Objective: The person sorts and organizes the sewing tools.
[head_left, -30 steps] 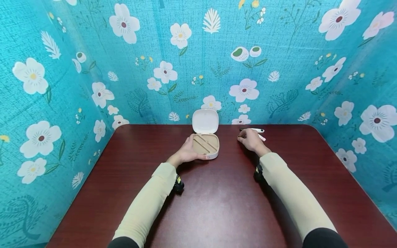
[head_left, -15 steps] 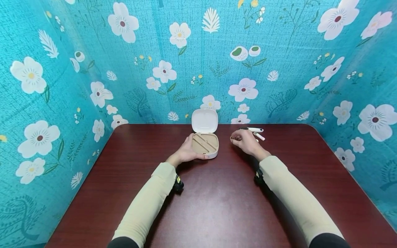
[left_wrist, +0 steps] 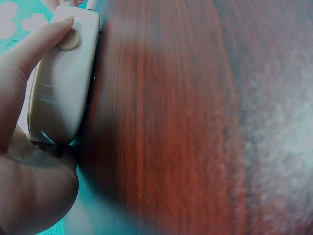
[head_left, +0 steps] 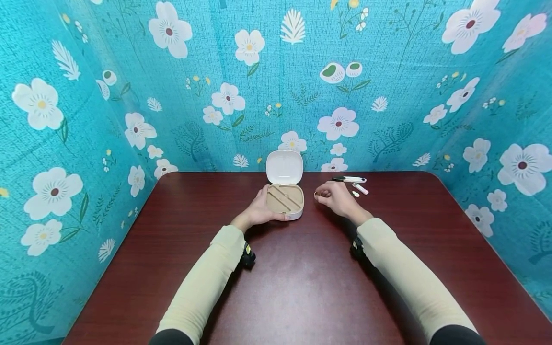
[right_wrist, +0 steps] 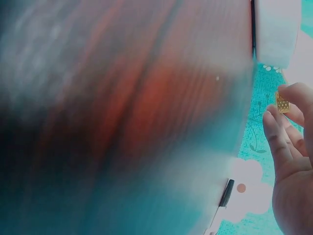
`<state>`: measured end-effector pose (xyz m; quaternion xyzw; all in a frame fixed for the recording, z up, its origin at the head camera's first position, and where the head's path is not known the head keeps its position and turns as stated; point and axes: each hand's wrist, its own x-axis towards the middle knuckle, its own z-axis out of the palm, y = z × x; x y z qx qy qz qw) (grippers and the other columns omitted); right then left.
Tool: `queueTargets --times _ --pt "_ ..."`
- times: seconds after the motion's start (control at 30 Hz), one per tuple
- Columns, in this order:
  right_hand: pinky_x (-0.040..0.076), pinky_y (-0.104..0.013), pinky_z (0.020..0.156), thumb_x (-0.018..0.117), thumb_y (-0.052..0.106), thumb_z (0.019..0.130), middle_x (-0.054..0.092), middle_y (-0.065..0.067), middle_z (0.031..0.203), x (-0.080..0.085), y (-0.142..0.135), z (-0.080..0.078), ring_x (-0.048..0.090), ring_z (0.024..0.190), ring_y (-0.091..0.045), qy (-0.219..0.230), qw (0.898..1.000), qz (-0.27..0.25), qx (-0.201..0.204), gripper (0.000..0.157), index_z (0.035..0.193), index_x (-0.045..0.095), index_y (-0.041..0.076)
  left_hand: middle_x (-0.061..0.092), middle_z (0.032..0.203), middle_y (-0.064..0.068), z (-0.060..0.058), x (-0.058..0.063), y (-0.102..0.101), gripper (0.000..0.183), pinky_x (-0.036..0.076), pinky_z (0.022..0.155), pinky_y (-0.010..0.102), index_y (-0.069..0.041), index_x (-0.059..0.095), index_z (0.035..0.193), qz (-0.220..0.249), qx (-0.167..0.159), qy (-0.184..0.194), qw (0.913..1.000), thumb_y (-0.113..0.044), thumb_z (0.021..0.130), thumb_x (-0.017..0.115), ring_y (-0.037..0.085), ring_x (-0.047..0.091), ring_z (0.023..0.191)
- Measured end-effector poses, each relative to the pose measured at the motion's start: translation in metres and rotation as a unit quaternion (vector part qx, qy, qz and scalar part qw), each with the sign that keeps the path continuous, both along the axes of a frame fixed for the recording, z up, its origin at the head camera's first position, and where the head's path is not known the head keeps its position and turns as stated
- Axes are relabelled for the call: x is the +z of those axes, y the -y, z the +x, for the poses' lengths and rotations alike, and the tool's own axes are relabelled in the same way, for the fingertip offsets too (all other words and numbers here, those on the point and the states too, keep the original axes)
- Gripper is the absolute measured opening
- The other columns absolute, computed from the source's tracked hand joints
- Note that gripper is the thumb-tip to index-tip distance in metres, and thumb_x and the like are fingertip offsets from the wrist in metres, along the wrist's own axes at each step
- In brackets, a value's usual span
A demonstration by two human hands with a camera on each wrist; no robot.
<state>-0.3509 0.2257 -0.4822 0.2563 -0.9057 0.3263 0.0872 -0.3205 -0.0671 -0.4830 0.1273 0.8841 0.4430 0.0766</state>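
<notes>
A small white jewelry box stands with its lid raised, showing a beige inside with slanted dividers. My left hand grips its left side, the thumb along the front near a round gold button. To the right of the box, my right hand pinches a small gold ring with a textured band between thumb and fingers. The ring is held apart from the box and is mostly hidden by the fingers in the head view.
Behind my right hand lie a black-and-white pen-like stick, a short pink-and-white tube and a tiny pale piece. A floral cloth hangs behind the dark red table.
My right hand has moved left, from beside the small items toward the box, carrying the ring; the tube and pale piece have come into view. My left hand stays on the box.
</notes>
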Motion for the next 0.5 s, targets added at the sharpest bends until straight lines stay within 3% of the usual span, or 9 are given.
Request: queueTargets --times 0.33,0.5 --pt "0.055 -0.035 0.072 0.079 0.009 0.089 0.067 -0.005 0.086 0.010 0.013 0.000 0.064 0.077 -0.016 -0.019 1.000 0.001 -0.002 0.011 0.098 0.079 0.002 0.042 0.141 0.011 -0.002 -0.001 0.000 0.113 0.039 0.108 0.043 -0.014 0.031 0.151 -0.017 -0.002 0.003 0.9999 -0.043 0.064 0.097 0.026 0.046 0.126" --pt "0.056 -0.037 0.073 0.078 0.011 0.090 0.070 -0.006 0.088 0.013 0.019 0.000 0.067 0.079 -0.018 -0.024 1.000 -0.003 -0.002 0.011 0.098 0.080 0.004 0.043 0.139 0.011 -0.001 -0.001 0.000 0.114 0.040 0.108 0.044 -0.014 0.031 0.152 -0.010 -0.001 0.005 0.9999 -0.043 0.063 0.097 0.027 0.046 0.126"
